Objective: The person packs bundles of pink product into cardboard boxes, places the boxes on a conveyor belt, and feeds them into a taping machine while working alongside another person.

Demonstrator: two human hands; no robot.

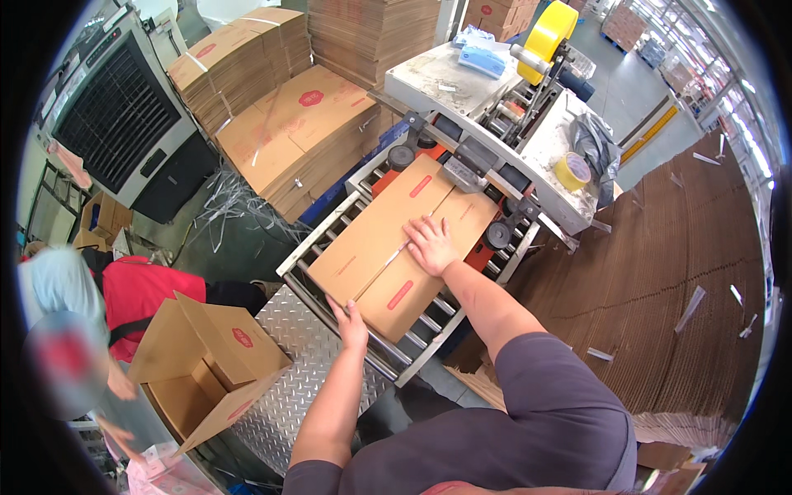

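Note:
A closed cardboard carton (363, 235) with red printed marks lies on a roller conveyor (404, 351). Its far end sits at the carton sealing machine (470, 165), between black side wheels. My right hand (431, 246) rests flat on the top near the middle seam, fingers spread. At the near end, my left hand (351, 326) presses against the carton's edge, its thumb and fingers apart. Neither hand grips anything. The carton's underside is hidden.
An open empty carton (210, 363) stands on a diamond-plate metal surface (289, 338) at left, beside a co-worker in a red garment (144, 301). Flattened cartons (305, 115) are stacked behind; more brown cardboard (660, 289) fills the right. A yellow tape roll (546, 41) tops the machine.

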